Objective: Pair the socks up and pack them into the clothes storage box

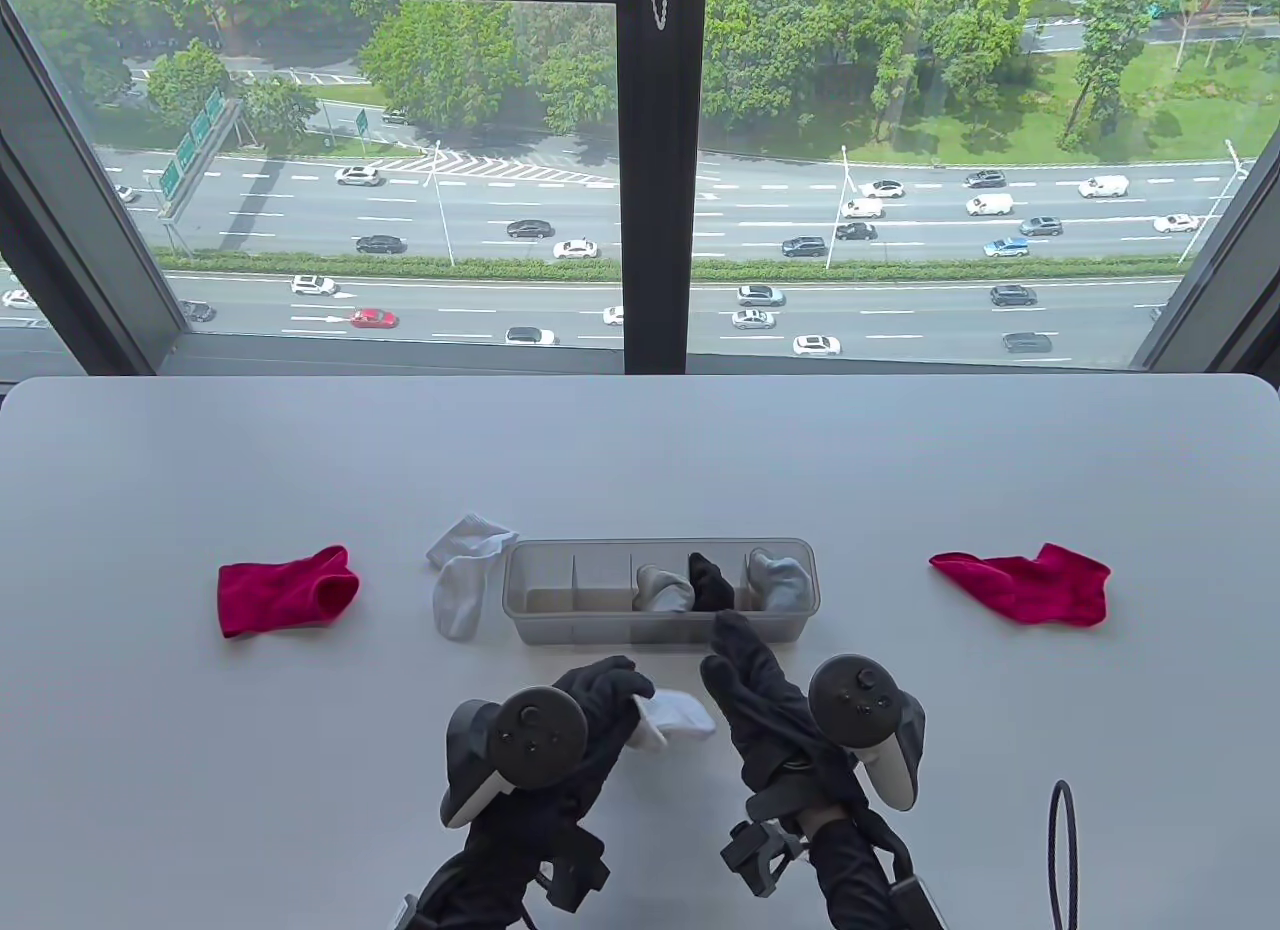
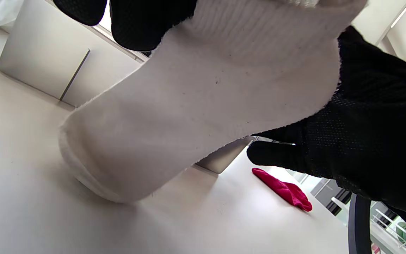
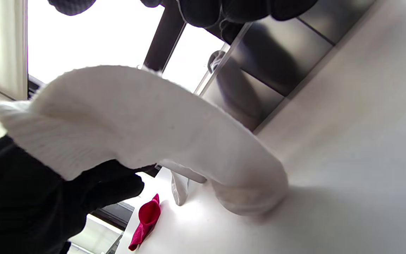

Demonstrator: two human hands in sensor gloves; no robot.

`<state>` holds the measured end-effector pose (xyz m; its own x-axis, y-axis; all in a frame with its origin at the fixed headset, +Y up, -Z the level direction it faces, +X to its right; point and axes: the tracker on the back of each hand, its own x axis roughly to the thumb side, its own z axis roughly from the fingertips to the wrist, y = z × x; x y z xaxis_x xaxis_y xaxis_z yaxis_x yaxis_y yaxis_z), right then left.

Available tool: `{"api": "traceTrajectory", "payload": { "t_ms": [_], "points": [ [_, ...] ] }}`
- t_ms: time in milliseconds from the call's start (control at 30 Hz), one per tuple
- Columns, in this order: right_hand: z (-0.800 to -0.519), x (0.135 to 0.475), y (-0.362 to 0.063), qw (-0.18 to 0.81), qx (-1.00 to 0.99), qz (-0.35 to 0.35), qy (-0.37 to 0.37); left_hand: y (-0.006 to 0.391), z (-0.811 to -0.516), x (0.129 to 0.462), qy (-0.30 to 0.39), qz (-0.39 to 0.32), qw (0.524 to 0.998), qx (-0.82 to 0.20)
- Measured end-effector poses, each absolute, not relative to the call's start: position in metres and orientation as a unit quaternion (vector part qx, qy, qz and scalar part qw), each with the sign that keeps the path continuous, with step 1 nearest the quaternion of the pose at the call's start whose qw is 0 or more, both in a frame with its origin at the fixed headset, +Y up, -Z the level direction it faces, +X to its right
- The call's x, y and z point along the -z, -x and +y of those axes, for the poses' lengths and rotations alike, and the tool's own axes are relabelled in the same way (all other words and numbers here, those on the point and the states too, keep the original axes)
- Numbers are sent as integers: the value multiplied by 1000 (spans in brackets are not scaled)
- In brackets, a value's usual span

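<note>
My left hand (image 1: 632, 698) pinches a white sock (image 1: 676, 720) by its cuff near the table's front. The white sock (image 2: 196, 106) hangs down and its toe touches the table. My right hand (image 1: 735, 655) is open beside it, with straight fingers reaching the front wall of the grey storage box (image 1: 660, 632). The box holds a rolled grey sock (image 1: 664, 588), a black sock (image 1: 710, 580) and a grey-blue sock (image 1: 781, 578) in its right compartments. A second white sock (image 1: 463, 580) lies just left of the box. One red sock (image 1: 286, 592) lies far left, another red sock (image 1: 1026, 586) far right.
The white table (image 1: 200, 770) ends at a window behind it. A dark cable loop (image 1: 1063, 850) sits at the front right edge. The box's two left compartments (image 1: 570, 580) hold nothing.
</note>
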<state>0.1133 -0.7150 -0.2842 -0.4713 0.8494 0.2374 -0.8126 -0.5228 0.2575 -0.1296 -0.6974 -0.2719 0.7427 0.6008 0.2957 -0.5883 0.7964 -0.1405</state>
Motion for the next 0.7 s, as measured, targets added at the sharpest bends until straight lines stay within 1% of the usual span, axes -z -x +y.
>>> {"api": "traceTrajectory", "payload": {
  "t_ms": [100,133,200,233,300,333,367,400,433,467,500,567,600,633,667,700],
  "points": [
    [-706,281,-103,473,-845,84,-235,136,-698,275,22,-155,923,-352],
    [-705,280,-97,453,-849,104,-252,137,-698,275,24,-155,917,-365],
    [-705,279,-90,414,-861,117,-271,138,-697,274,24,-147,910,-386],
    [-706,278,-88,407,-872,98,-255,137,-697,274,22,-148,906,-397],
    [-705,277,-91,407,-892,21,-194,137,-697,273,25,-140,904,-403],
    [-705,277,-92,415,-891,7,-184,138,-696,273,19,-138,904,-405],
    [-704,277,-96,422,-890,5,-174,139,-695,271,-3,-135,900,-414],
    [-703,277,-98,413,-894,0,-171,140,-693,271,-10,-149,893,-425],
    [-703,277,-99,396,-902,-8,-173,140,-692,271,0,-175,882,-438],
    [-703,276,-100,366,-914,-20,-175,137,-689,271,23,-222,864,-452],
    [-703,276,-99,349,-920,-29,-178,133,-687,270,40,-241,858,-452],
    [-704,274,-94,366,-911,-18,-187,126,-685,268,47,-237,873,-424],
    [-704,274,-91,394,-899,-3,-193,124,-687,269,38,-218,887,-406],
    [-705,274,-89,420,-885,12,-199,126,-688,270,14,-188,895,-404],
    [-706,274,-89,421,-886,14,-191,129,-689,272,-3,-182,889,-419],
    [-706,276,-92,424,-885,9,-192,133,-689,273,-11,-161,884,-438]
  ]
}}
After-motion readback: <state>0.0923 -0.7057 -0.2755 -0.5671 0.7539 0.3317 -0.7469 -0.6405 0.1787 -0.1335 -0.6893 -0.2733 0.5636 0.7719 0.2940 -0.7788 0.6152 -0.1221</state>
